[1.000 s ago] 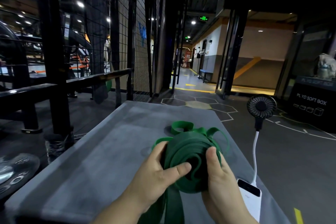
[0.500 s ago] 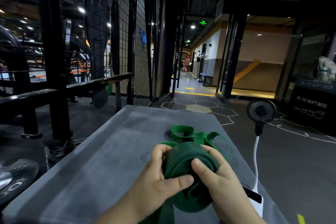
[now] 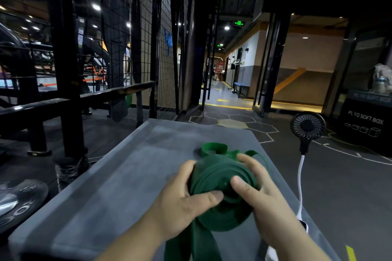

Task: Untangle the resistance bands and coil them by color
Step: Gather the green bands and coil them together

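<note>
Low in the frame's centre, over the table (image 3: 127,176), left hand (image 3: 182,201) and right hand (image 3: 269,203) clasp the green band coil (image 3: 214,178), fingers (image 3: 246,162) curled round it; a slack thumb could let it spring loose.

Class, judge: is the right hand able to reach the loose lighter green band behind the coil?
Probably yes. The lighter green band lies on the table just beyond the right hand, with nothing between them; but that hand grips the dark green coil and must let go first.
</note>
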A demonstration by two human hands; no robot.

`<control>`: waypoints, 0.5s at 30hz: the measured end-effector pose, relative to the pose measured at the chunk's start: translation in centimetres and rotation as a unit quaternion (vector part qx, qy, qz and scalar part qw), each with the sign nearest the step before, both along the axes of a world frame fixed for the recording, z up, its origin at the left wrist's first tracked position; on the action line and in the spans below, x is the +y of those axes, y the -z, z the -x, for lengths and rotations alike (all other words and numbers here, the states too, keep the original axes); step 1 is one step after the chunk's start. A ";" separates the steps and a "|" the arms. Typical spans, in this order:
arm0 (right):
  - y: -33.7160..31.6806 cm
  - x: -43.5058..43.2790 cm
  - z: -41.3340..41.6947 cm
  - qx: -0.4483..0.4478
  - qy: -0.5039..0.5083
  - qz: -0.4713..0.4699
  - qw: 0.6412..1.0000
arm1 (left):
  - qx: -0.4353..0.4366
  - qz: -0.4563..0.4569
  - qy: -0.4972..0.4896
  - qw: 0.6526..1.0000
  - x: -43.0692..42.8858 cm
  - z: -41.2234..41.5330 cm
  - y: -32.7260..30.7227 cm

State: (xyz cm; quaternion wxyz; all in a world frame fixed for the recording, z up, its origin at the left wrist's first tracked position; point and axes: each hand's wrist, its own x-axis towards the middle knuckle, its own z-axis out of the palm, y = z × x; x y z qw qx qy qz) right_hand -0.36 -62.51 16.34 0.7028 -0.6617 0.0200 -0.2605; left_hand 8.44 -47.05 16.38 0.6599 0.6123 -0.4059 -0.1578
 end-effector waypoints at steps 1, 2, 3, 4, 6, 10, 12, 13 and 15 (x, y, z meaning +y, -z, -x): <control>-0.3 -0.4 0.2 0.012 -0.007 0.047 0.999 | -0.010 -0.019 0.006 1.000 0.1 0.1 -0.1; -0.5 -0.8 0.3 0.030 -0.026 0.083 0.996 | -0.021 -0.038 0.007 0.999 0.0 0.2 -0.1; -0.7 -0.9 0.3 0.046 -0.049 0.103 0.992 | -0.032 -0.056 0.001 0.998 0.0 0.3 0.0; -0.8 -1.0 0.3 0.054 -0.068 0.107 0.990 | -0.044 -0.072 -0.011 0.996 -0.1 0.3 0.0; -0.7 -0.9 0.2 0.055 -0.075 0.089 0.992 | -0.059 -0.094 -0.027 0.993 0.0 0.3 0.0; -0.4 -0.3 0.0 -0.002 -0.018 0.038 0.999 | -0.023 -0.074 0.006 0.997 0.0 -0.1 0.1; -0.2 0.0 -0.2 -0.049 0.010 -0.021 0.999 | -0.002 -0.048 0.029 0.998 0.0 -0.3 0.3; -0.1 0.1 -0.3 -0.068 0.022 -0.060 0.996 | 0.001 -0.040 0.037 0.999 0.0 -0.2 0.3; 0.3 0.6 -0.4 -0.092 0.029 -0.122 0.988 | 0.000 -0.016 0.037 0.999 -0.3 0.2 0.4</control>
